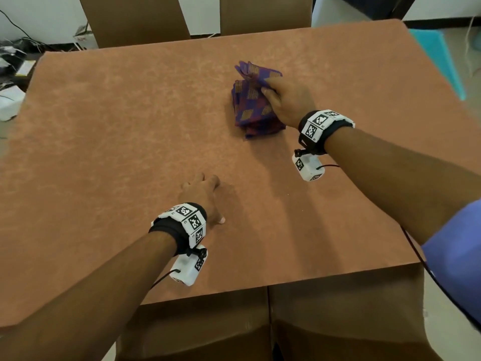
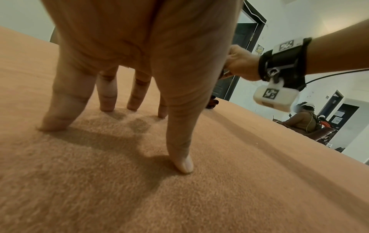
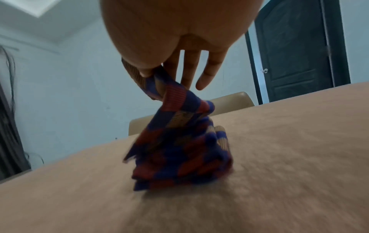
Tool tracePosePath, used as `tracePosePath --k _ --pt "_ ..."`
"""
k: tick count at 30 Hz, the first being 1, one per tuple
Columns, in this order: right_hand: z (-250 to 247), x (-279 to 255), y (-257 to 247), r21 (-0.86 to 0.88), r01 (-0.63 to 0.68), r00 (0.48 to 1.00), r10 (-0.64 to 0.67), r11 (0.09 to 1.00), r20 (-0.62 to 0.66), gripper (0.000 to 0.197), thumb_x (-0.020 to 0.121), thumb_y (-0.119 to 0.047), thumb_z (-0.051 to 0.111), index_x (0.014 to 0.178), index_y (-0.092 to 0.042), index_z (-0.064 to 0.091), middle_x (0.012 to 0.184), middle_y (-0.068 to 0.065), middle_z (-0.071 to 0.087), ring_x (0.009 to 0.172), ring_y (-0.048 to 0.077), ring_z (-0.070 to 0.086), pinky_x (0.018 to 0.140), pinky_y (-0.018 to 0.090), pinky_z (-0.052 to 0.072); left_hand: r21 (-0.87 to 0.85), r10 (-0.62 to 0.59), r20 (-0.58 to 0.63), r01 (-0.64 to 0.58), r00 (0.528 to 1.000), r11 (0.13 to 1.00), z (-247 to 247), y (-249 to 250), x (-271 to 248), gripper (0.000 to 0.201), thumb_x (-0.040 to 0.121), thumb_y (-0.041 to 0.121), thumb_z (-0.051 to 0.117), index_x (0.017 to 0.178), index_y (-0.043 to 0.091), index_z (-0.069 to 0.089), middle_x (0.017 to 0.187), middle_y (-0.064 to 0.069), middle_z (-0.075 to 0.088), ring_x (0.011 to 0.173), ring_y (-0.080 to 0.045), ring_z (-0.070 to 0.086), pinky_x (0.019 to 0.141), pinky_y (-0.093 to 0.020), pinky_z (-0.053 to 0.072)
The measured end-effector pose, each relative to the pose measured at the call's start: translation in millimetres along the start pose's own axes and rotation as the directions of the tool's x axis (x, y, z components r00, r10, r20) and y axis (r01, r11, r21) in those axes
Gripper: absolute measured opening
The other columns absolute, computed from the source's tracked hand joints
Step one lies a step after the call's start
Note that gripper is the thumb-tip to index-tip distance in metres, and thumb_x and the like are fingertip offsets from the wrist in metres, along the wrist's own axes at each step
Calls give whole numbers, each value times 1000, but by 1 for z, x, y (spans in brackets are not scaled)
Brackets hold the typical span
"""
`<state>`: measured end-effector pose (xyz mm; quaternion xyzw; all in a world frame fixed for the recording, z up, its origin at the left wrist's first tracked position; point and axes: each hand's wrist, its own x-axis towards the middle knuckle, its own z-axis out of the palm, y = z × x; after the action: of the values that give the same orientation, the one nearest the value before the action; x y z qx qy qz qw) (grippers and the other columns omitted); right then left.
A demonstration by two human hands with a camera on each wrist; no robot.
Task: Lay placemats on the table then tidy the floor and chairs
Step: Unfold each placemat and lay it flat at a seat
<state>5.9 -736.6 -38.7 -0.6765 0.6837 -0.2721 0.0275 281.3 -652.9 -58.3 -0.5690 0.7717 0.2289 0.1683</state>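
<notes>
A stack of folded placemats (image 1: 253, 110), woven in purple, red and gold checks, lies right of centre on the brown table (image 1: 117, 113). My right hand (image 1: 270, 87) pinches the top placemat (image 3: 175, 100) between thumb and forefinger and lifts one end off the stack (image 3: 179, 160); the other fingers hang straight. My left hand (image 1: 205, 194) stands on the bare tabletop nearer to me, its spread fingertips (image 2: 182, 165) pressed on the surface (image 2: 259, 189) and holding nothing.
Two brown chair backs (image 1: 135, 19) stand at the far edge, and two more chairs (image 1: 260, 324) sit tucked in at the near edge. Cables and clutter (image 1: 13, 61) lie on the floor at the far left. A seated person (image 2: 303, 121) is at the right.
</notes>
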Motion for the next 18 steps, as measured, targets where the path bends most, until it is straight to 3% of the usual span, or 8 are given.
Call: tracePosePath --k 2,4,6,8,10,12,16,18 --pt "-21 -1 -13 58 -9 994 15 998 -105 31 97 -30 44 118 -17 63 104 6 69 92 24 60 70 25 36 2 15 -4 -15 1000 1000 0 -1 -2 87 60 39 87 134 29 43 143 -2 35 127 -38 34 100 -45 41" --pt "-43 -3 -28 148 -5 988 28 989 -154 31 98 -32 42 115 -18 63 96 4 69 85 22 60 69 33 44 -51 36 -25 -37 999 998 2 -4 -8 81 67 41 81 136 29 41 144 -3 39 128 -36 37 101 -43 41" --pt "-63 -7 -45 205 18 987 15 979 -162 31 98 -34 40 113 -19 63 94 0 69 83 19 60 71 37 48 -225 54 -79 -70 995 972 1 -11 -15 74 74 39 75 138 27 39 142 -4 45 124 -29 48 99 -39 43" --pt "-77 -13 -62 230 44 990 -13 972 -137 29 99 -33 41 111 -20 63 93 -7 67 81 14 59 70 34 48 -437 71 -156 -133 985 890 -6 -20 -23 65 81 38 69 138 25 40 134 -6 53 116 -23 55 95 -36 45" --pt "-85 -24 -83 259 71 996 -57 963 -64 25 99 -32 42 109 -21 63 89 -10 63 78 10 57 68 30 45 -597 50 -259 -200 965 777 -21 -30 -33 63 84 37 68 138 23 40 125 -6 57 109 -21 58 91 -35 48" --pt "-90 -37 -106 278 107 991 -126 955 51 22 99 -30 43 104 -19 61 86 -7 64 75 11 57 67 30 43 -669 11 -357 -264 934 695 -37 -42 -42 74 80 37 72 141 24 32 125 -5 53 112 -20 55 94 -38 47" --pt "-87 -60 -150 337 187 934 -273 923 230 17 101 -26 43 93 -17 56 79 -11 56 68 6 50 65 27 37 -633 34 -475 -368 879 680 -65 -68 -61 104 67 37 83 147 27 17 148 -5 34 134 -19 38 106 -41 37" --pt "-82 -67 -169 364 199 891 -323 910 319 23 102 -27 43 101 -11 60 88 -4 63 75 11 56 66 24 41 -608 103 -486 -421 868 673 -72 -78 -72 95 62 46 82 141 33 30 143 5 43 126 -15 50 101 -38 44"
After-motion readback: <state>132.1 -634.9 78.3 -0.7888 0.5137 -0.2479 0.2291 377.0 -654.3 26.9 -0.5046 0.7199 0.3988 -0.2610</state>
